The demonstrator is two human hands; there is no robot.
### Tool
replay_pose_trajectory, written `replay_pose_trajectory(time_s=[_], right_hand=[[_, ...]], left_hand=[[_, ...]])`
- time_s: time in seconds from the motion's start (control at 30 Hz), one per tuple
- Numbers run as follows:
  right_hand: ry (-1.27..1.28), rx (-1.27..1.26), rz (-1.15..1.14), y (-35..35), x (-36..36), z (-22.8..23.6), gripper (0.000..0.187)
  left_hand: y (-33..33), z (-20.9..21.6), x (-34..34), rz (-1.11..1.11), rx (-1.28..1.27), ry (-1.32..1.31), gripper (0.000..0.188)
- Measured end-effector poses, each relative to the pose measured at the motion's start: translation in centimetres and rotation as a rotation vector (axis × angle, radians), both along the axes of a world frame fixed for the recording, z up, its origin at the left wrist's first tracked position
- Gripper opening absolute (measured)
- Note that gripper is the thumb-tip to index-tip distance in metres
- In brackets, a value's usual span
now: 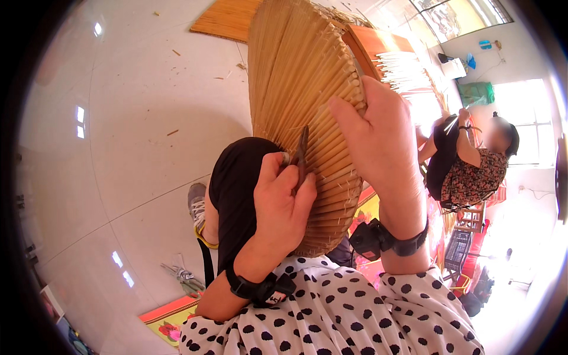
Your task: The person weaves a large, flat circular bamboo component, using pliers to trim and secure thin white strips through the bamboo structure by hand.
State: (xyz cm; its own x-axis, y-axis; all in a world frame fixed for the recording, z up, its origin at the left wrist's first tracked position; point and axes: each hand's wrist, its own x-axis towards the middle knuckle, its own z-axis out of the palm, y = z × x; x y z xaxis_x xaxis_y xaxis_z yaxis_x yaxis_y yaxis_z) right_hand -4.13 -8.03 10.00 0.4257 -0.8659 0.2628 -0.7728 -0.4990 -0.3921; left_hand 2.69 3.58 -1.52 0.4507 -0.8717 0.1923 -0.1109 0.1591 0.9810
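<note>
A large, pleated, straw-coloured palm-leaf fan (296, 77) stands tilted over my lap, its ribs running out to a rough, bumpy edge. My right hand (381, 133) is closed on that right edge, thumb on the ribbed face and the other fingers hidden behind it. In my left hand (281, 204), the fingers are closed round a small dark pointed tool (302, 148). Its tip lies against the ribs, next to a few loose fibres; the exact kind of tool is unclear, as my fingers cover its lower part.
At right a co-worker (473, 168) sits holding thin pale strips. A wooden board (228, 21) lies on the floor at the far side, and a bundle of pale stalks (405, 68) lies farther right. Scraps dot the tiled floor (136, 154). A patterned mat (171, 322) is at lower left.
</note>
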Motion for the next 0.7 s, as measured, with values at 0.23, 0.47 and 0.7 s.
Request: replay_pose_trajectory(time_s=[0.23,0.47,0.7], right_hand=[[-0.017,0.046,-0.002,-0.2,-0.1,0.2,0.030],[-0.025,0.050,-0.002,-0.2,-0.1,0.0,0.030],[-0.042,0.071,-0.017,0.1,-0.1,0.1,0.031]], left_hand=[[-0.5,-0.1,0.0,-0.018,0.064,-0.092,0.018],[-0.7,0.3,-0.1,-0.043,0.079,-0.111,0.021],[-0.7,0.5,-0.2,-0.050,0.078,-0.056,0.019]])
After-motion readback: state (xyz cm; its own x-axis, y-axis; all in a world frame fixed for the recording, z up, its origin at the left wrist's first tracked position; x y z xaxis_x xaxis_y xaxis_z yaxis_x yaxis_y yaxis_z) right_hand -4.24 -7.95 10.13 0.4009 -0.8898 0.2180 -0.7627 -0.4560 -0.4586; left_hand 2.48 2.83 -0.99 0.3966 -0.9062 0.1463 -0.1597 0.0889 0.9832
